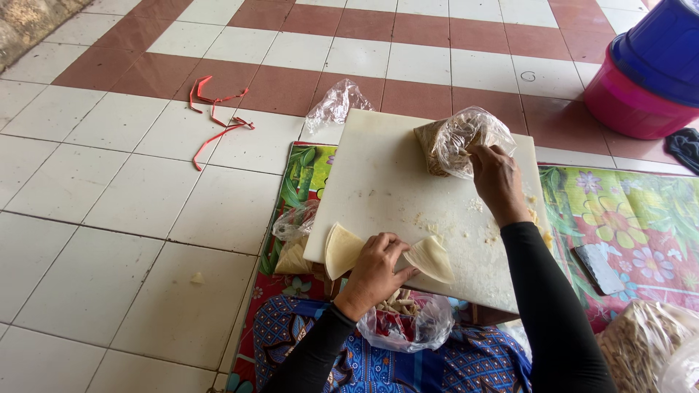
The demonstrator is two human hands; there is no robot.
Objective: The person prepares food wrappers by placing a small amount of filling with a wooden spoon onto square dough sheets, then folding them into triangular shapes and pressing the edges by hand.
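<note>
Left hand point(375, 268) pinches a folded pale wrapper point(429, 258) on the white board point(378, 182); right hand point(496, 178) reaches into a clear bag point(455, 138) (brown filling), fingers hidden, grip can't tell. Red bands point(215, 116) on tiles nearby.

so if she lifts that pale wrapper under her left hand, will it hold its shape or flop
Probably flop: the wrapper looks thin and already bends where the left hand presses it on the board. Likely very light for its size. It may tear or crease easily, since its folded edges look soft, not rigid.
</note>
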